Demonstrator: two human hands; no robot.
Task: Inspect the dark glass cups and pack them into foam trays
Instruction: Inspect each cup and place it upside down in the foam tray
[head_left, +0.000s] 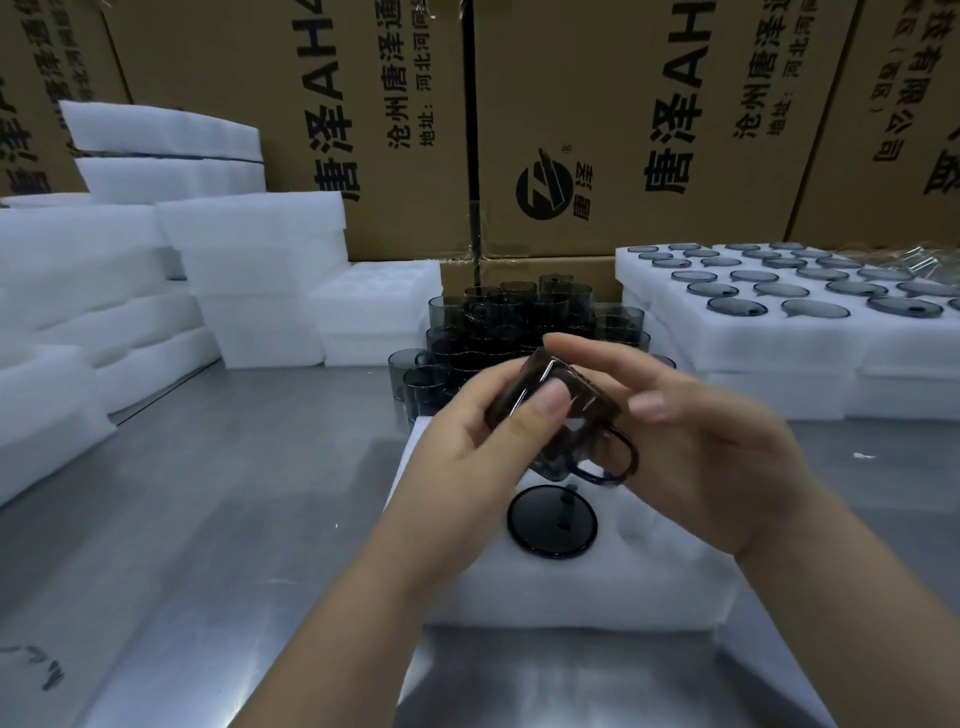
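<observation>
Cup (561, 415): gripped by both hands, pinched by the left hand (467, 457) and clasped by the right hand (701, 457). Axis is slanted; handle (618, 462) is turned down toward the right palm. Held just above tray (597, 592); seated cup (552, 522) directly beneath. Bare table (208, 519) is seen left of the grip; loose cups (519, 322) are crowded behind.

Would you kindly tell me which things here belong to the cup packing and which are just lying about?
Job: held cup, left hand, right hand, front foam tray, packed cup in it, loose cups behind, filled trays at right.
Lying about: cardboard cartons, clear plastic wrap at far right.
</observation>
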